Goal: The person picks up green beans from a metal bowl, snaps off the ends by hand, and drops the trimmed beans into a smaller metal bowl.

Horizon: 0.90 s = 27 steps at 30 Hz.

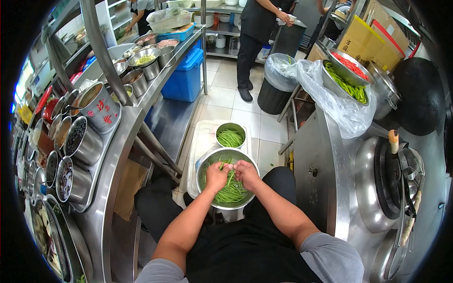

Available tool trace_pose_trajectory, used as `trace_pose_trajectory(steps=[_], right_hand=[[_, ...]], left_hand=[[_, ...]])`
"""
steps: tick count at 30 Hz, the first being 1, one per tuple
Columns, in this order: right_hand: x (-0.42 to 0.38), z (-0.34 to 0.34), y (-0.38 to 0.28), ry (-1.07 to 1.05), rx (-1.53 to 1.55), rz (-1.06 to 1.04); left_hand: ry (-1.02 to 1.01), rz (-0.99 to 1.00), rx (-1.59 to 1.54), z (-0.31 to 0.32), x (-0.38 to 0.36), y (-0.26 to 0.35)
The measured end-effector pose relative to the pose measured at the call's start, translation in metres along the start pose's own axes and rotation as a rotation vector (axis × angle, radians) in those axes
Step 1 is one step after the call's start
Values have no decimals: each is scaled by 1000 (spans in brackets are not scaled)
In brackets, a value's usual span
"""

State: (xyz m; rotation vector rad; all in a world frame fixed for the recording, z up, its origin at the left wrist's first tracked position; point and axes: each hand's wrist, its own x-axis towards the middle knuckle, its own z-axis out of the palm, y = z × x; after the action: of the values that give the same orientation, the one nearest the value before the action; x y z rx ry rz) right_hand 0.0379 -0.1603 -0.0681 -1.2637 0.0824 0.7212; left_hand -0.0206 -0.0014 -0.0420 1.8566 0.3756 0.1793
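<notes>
Both hands are over a wide steel bowl (251, 200) that holds many green beans (232, 192). My left hand (217, 176) is closed around a few green beans, whose ends stick out past the fingers. Close beside it, my right hand (246, 172) has its fingertips pinched together; whatever lies between them is too small to make out. Just beyond the bowl stands a smaller steel pot (244, 140) with more green beans in it. That pot rests on a white plastic lid or box (205, 134).
On the left, a steel counter (123, 141) carries several pots of ingredients. A blue bin (184, 75) sits on its lower shelf. To the right are a steel cabinet (311, 184), bowls of red and green peppers (347, 82) and a wok (417, 94). A co-worker (255, 37) stands ahead near a bin (273, 99).
</notes>
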Motion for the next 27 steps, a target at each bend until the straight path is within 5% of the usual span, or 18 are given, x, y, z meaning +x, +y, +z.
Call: trace_pose_trajectory(steps=[2,6,12,14,17,20,24,27], right_hand=[[1,-3,-3,-35,246,-44],[3,-8,0,-82,166,-53],[0,-4,-3,116,-136,-153],[6,-12,0,229,-573,-294],[6,-14,2,240,-719,-465],[10,-18,5,20,-459,-284],[9,-19,5,66,-560,-244],[7,-16,0,-10,-306,-176]], left_hand=[[-24,9,54,0,-1,-3],[-116,-51,-94,6,5,-17],[-211,-89,-48,0,4,-13],[-208,-72,-2,-2,6,-13],[-153,57,246,-6,8,-13],[-163,82,334,-8,9,-12],[-246,83,373,-14,6,-5],[-247,71,331,-16,7,-3]])
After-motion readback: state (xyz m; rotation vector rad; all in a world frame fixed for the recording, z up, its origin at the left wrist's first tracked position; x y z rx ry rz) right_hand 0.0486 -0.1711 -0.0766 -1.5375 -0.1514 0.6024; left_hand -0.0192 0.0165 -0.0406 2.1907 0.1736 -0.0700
